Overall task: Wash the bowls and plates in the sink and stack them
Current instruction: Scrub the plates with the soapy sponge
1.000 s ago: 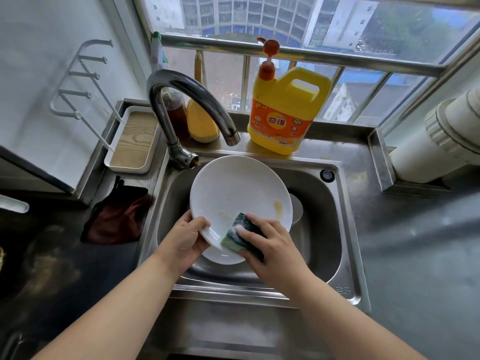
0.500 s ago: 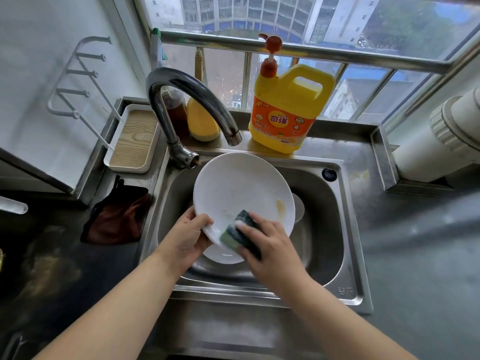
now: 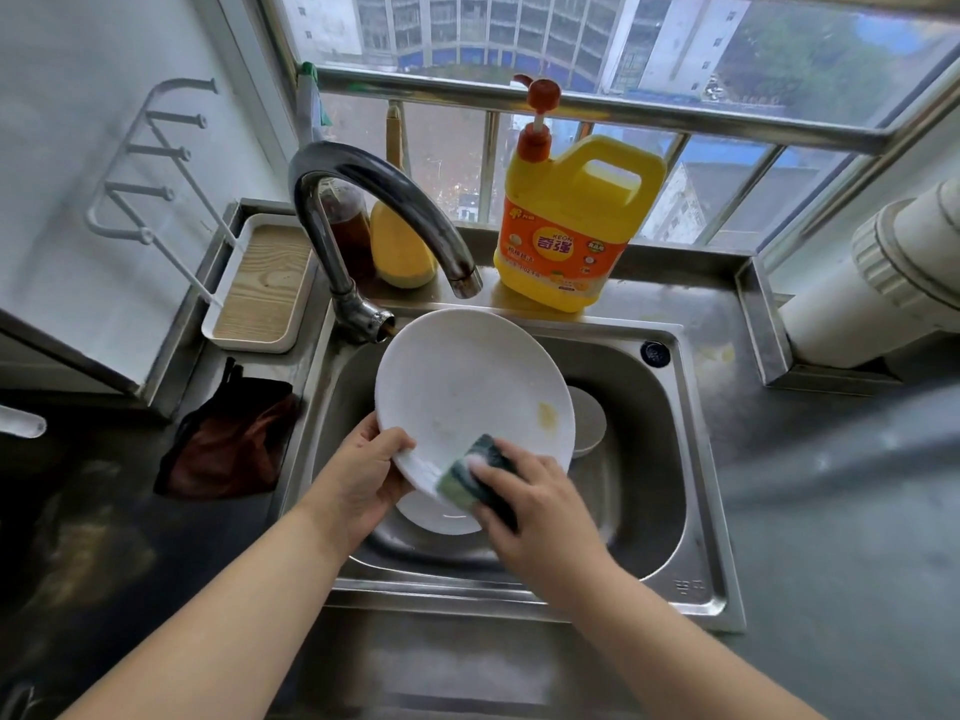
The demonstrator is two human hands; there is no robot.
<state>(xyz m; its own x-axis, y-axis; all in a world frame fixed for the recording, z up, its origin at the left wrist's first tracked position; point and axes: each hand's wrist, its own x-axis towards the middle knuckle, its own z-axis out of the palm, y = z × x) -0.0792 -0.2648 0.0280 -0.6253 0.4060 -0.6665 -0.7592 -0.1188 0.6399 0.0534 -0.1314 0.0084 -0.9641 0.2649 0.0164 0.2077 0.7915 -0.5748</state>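
At the far left a white wall rack (image 3: 150, 163) hangs over a small wood-lined tray (image 3: 262, 285), and nearer on the dark desk (image 3: 831, 537) lies a crumpled brown cloth (image 3: 228, 444), within reach of the sink but out of the splash.

The left hand (image 3: 358, 478) holds the white plate (image 3: 467, 397) by its near-left rim, thumb curled over the face and the other fingers out of sight behind it. It tilts the plate up toward the person over the steel sink (image 3: 691, 511), probably so the face can be seen and the drips fall into the basin. The faucet (image 3: 374, 200) arches above the plate's far edge; no water shows at its spout.

The right hand (image 3: 540, 506) has its grip closed round a green sponge (image 3: 475, 472), fingers curled over the top, pressing it on the plate's near edge where there is some foam. A yellow smear (image 3: 546, 415) on the right of the face is not yet scrubbed.

Under the tilted plate another white dish (image 3: 441, 514) lies in the basin, mostly covered, so whether it is a bowl or a plate is unclear. A pale round piece (image 3: 589, 420) shows behind the plate's right edge, likewise half hidden.

On the far ledge stands the yellow detergent jug (image 3: 571, 226), pump toward the sink. At the far right a white pipe (image 3: 883, 272) is cut off by the frame.
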